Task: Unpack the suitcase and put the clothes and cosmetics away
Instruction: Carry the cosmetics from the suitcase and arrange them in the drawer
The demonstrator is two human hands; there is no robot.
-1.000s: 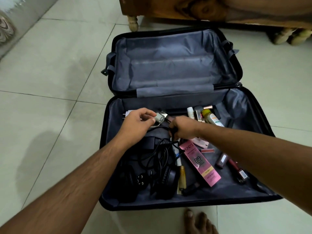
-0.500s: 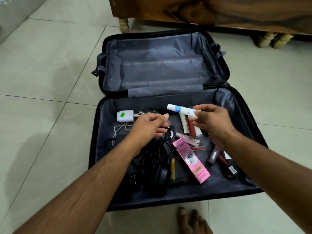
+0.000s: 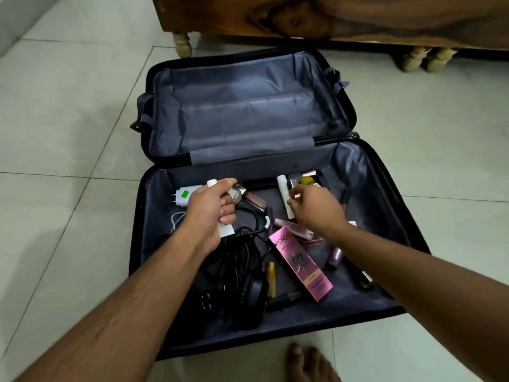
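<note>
An open black suitcase (image 3: pixel 137 244) lies on the tiled floor, its far half holding nothing. The near half holds a pink Pond's box (image 3: pixel 300 263), lip glosses (image 3: pixel 334 256), a gold tube (image 3: pixel 271 279), a white charger (image 3: pixel 183 197) and black cables (image 3: pixel 239 257). My left hand (image 3: pixel 209 213) grips a white tube (image 3: pixel 211 183) together with a small silver-capped bottle (image 3: pixel 236 195) above the cables. My right hand (image 3: pixel 314 208) reaches into the cluster of cosmetics (image 3: pixel 293 179) at the far right, fingertips pinching a small shiny item.
Wooden furniture (image 3: pixel 330 17) on pale turned legs (image 3: pixel 182 44) stands just behind the suitcase. Pale floor tiles (image 3: pixel 68 119) surround it. A bare foot (image 3: pixel 308 362) is at the near edge, in front of the suitcase.
The white tube went from my right hand to my left. My right hand then dropped back to the cosmetics at the far right.
</note>
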